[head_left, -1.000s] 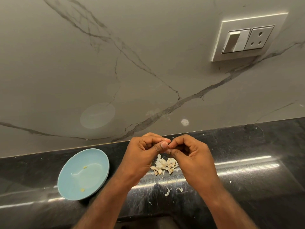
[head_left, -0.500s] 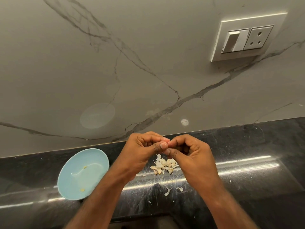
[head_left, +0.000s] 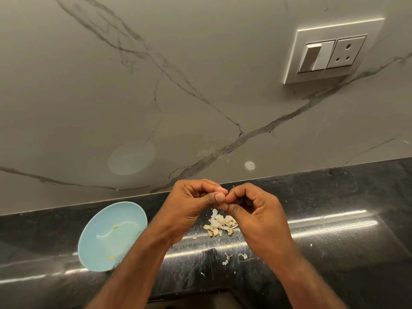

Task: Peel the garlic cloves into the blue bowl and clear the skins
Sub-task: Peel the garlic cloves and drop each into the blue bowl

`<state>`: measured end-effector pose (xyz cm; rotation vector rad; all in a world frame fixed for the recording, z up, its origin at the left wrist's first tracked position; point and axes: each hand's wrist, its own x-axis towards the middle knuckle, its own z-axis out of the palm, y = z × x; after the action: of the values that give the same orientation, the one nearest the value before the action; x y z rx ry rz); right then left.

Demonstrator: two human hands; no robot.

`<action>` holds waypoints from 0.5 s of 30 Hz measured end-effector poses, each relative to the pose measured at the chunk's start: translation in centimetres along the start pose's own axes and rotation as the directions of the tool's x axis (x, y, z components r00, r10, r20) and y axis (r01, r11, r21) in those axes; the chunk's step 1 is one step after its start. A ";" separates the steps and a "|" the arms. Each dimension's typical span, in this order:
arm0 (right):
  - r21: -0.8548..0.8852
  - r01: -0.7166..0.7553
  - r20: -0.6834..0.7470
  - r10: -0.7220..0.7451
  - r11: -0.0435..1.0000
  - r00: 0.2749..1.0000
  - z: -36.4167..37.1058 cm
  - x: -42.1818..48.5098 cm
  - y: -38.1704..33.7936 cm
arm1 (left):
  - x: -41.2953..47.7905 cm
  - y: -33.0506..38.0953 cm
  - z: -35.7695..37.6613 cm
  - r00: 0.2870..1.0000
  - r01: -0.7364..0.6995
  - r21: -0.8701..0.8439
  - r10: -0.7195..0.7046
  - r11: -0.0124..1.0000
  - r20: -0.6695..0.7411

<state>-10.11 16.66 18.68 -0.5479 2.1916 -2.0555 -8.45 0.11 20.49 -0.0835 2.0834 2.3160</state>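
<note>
Little has shifted over the last second: both hands stay curled together at the frame's centre, and only the left forearm has swung slightly leftward. The left hand [head_left: 189, 208] and right hand [head_left: 256, 215] meet fingertip to fingertip, pinching a small pale garlic clove [head_left: 220, 189]. It is mostly hidden, so its long axis cannot be told. Just below lies the skin pile [head_left: 220, 224] on the black counter [head_left: 334, 197]. The blue bowl [head_left: 104, 244] sits lower left of the pinch, nearer the left hand, so the drop probably goes that way.
</note>
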 end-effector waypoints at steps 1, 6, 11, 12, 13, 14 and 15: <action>-0.026 0.018 -0.001 -0.018 0.999 1.000 0.1 0.0 0.2 | 0.0 -0.1 0.1 1.000 0.000 -0.011 0.000 1.000 -0.002; -0.135 0.100 0.008 -0.100 0.986 0.995 0.4 0.2 0.7 | -0.1 -0.6 0.6 0.999 0.020 -0.137 -0.024 0.990 -0.026; -0.108 0.078 0.010 -0.078 0.991 0.997 0.2 0.5 0.7 | -0.4 -1.1 0.8 0.998 0.030 -0.194 -0.042 0.981 -0.054; -0.108 0.081 0.007 -0.081 0.991 0.997 0.1 0.6 0.7 | -0.5 -1.1 0.8 0.998 0.026 -0.190 -0.037 0.982 -0.055; -0.107 0.081 0.006 -0.081 0.991 0.997 0.1 0.6 0.6 | -0.5 -1.2 0.8 0.998 0.018 -0.182 -0.030 0.983 -0.059; -0.105 0.077 0.006 -0.077 0.991 0.997 0.1 0.6 0.6 | -0.5 -1.2 0.8 0.998 0.009 -0.168 -0.021 0.986 -0.067; -0.105 0.073 0.004 -0.073 0.992 0.997 0.1 0.5 0.6 | -0.5 -1.3 0.8 0.997 -0.001 -0.152 -0.011 0.988 -0.078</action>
<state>-10.71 16.43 18.21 -0.6475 2.3239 -1.9816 -7.90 1.02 19.31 -0.1864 1.9328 2.5049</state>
